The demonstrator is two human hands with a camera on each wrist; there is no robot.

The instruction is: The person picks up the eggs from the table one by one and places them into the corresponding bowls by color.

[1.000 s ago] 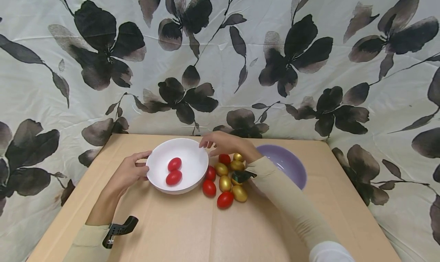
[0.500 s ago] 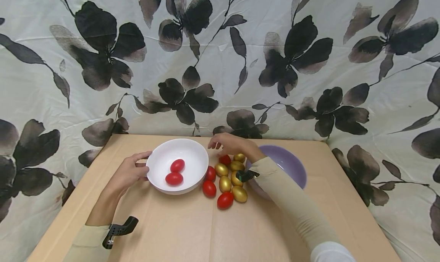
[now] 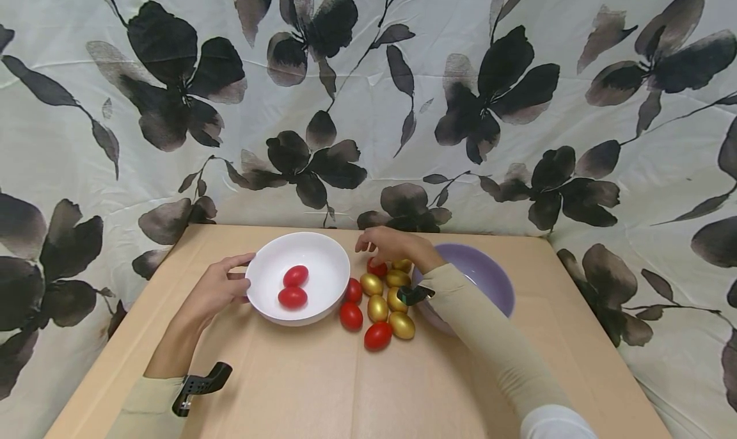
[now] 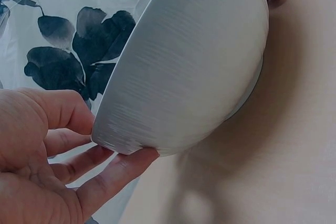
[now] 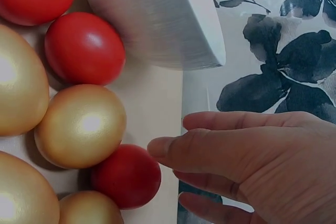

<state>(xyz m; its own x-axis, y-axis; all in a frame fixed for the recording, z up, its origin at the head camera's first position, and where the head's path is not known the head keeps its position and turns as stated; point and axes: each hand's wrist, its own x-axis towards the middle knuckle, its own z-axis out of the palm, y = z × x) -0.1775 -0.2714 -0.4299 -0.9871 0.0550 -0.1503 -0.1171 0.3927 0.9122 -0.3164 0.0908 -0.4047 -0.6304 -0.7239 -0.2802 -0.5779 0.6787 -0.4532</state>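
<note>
My left hand (image 3: 221, 282) grips the left rim of a white bowl (image 3: 325, 256), thumb and fingers pinching its edge in the left wrist view. Inside the bowl lie two red eggs (image 3: 292, 297), side by side. My right hand (image 3: 394, 244) hovers at the far end of a cluster of red and gold eggs, its fingers loosely bent with nothing between them. In the right wrist view, the thumb tip is right at the edge of a red egg (image 5: 126, 177). A gold egg (image 5: 81, 126) lies beside that one.
A purple bowl (image 3: 486, 279) stands right of the cluster, partly hidden behind the right forearm. Nearer the front are another red egg (image 3: 377, 336) and a gold egg (image 3: 402, 325). Floral cloth (image 3: 403, 93) hangs behind the tan table (image 3: 288, 388).
My right hand has moved right, away from the white bowl's rim, to the far red egg. The upper egg in the bowl has rolled slightly. My left hand keeps its grip.
</note>
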